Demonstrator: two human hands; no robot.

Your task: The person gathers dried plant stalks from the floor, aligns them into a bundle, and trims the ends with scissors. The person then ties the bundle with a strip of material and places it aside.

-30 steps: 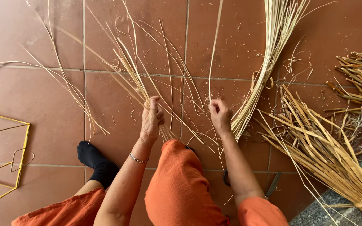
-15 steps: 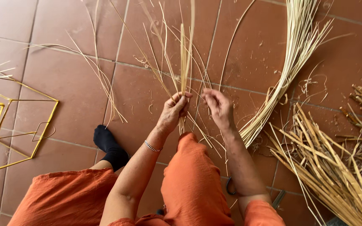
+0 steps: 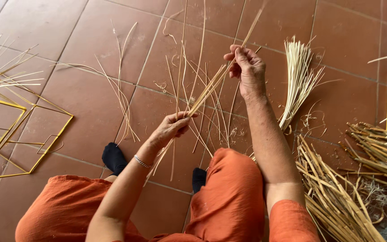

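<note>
Straw fills our view, seen from above over our own arms and orange-clad knees. Our left hand (image 3: pixel 171 127) has its fingers curled closed around the lower part of a thin bundle of straw stalks (image 3: pixel 209 89). Our right hand (image 3: pixel 247 65) is raised farther out, its fingers pinched closed on the same bundle higher up. The stalks run on a slant between the two grips, then carry on past the right fingers toward the top of the view, while loose ends hang down below the left fingers. A thin metal bracelet (image 3: pixel 142 161) circles our left wrist.

Beneath and beyond both hands, loose straw strands (image 3: pixel 122 94) lie scattered across the terracotta floor tiles (image 3: pixel 68 27). Just outward of the right fingers lies a pale straw sheaf (image 3: pixel 296 80), fanned at its far end. Nearer us on that side, beside the right forearm, sits a heap of coarser, darker stalks (image 3: pixel 337 197). Well away from the left fingers, a yellow wire frame (image 3: pixel 27 139) lies flat on the tiles. Our feet in black socks (image 3: pixel 113 157) rest on the floor below the left hand.
</note>
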